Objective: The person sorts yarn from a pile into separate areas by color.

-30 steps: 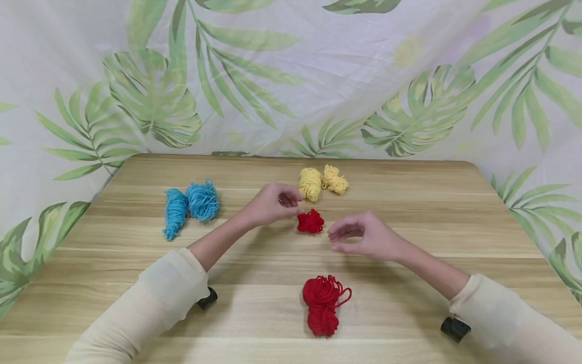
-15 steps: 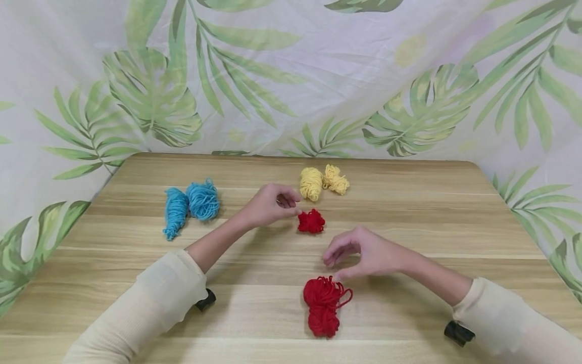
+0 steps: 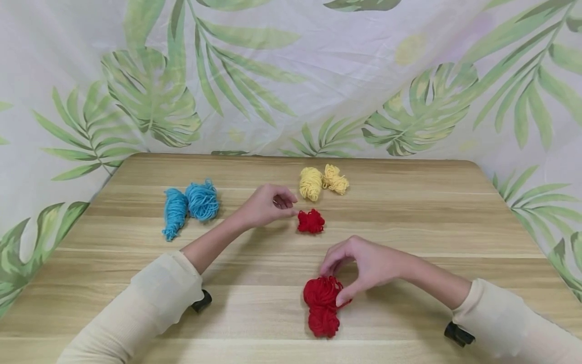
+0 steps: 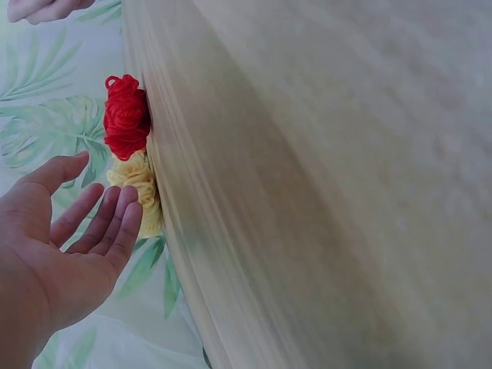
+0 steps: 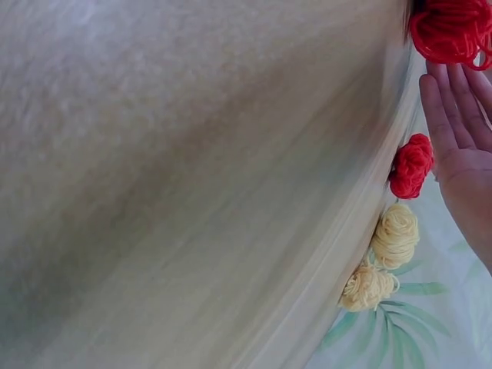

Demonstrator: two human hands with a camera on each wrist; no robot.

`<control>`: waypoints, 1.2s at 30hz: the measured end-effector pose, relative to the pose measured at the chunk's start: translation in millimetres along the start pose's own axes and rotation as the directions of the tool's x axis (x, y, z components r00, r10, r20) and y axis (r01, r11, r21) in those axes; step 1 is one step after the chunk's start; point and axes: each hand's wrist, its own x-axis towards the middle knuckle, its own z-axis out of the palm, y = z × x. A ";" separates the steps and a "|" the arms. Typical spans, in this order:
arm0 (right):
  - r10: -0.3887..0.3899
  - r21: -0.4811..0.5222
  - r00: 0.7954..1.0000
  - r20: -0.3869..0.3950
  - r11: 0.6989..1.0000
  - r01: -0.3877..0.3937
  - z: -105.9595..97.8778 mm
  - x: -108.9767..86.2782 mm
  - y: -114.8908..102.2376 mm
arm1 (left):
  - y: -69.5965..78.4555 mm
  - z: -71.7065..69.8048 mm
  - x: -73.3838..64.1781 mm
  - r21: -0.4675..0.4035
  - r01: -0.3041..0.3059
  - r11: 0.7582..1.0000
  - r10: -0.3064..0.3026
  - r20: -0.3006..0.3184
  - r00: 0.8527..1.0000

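In the head view my right hand (image 3: 361, 265) is at the upper right of the large red yarn bundle (image 3: 322, 308), its thumb in front of the loose loops. The right wrist view shows that hand's fingers (image 5: 453, 108) extended beside the bundle; no firm grip on it shows. My left hand (image 3: 269, 206) hovers just left of a small red yarn bundle (image 3: 311, 221), apart from it, fingers loosely bent and holding nothing. That small bundle (image 4: 127, 117) also shows beyond the fingertips in the left wrist view.
Two yellow yarn bundles (image 3: 311, 184) lie side by side behind the small red one. Farther left are two blue yarn bundles (image 3: 202, 200). All lie on a wooden table (image 3: 409, 192) before a leaf-patterned cloth (image 3: 291, 76).
My right hand has moved from beside the small red yarn bundle toward me, down to the large one. The left hand has drawn slightly left. The bundles stay in place.
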 end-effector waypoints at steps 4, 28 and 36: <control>0.007 0.000 1.000 0.011 1.000 -0.007 2.2 0.6 0.4 | 0.4 0.2 0.4 -0.004 -0.008 1.000 0.008 0.012 1.000; 0.018 0.046 1.000 0.015 0.999 -0.018 10.1 5.1 7.8 | 1.8 6.5 5.4 -0.032 -0.050 0.998 0.051 0.037 0.998; 0.008 0.104 1.000 -0.014 0.995 -0.006 3.2 2.0 7.3 | 3.4 6.7 6.0 -0.028 -0.055 0.998 0.056 0.039 0.998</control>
